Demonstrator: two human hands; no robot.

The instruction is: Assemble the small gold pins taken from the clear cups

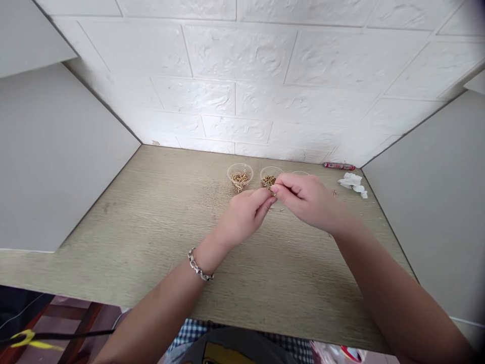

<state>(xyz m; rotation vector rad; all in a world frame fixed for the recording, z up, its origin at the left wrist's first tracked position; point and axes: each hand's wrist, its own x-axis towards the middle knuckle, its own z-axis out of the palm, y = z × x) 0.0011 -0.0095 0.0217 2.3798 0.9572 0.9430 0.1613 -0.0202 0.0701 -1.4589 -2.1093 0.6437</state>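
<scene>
My left hand (248,210) and my right hand (303,197) meet above the wooden table (159,222), fingertips pinched together on a tiny gold-coloured piece that is too small to name. A chain bracelet (199,268) circles my left wrist. Just behind the hands stand two small clear cups: the left cup (240,177) and the right cup (270,177), each with several small gold metal parts. The rim of a third clear cup (300,173) shows behind my right hand.
A crumpled white tissue (353,183) lies at the back right, and a red pen-like stick (339,166) lies against the white brick wall. Grey partitions close off both sides. A few loose gold bits lie on the table near the cups.
</scene>
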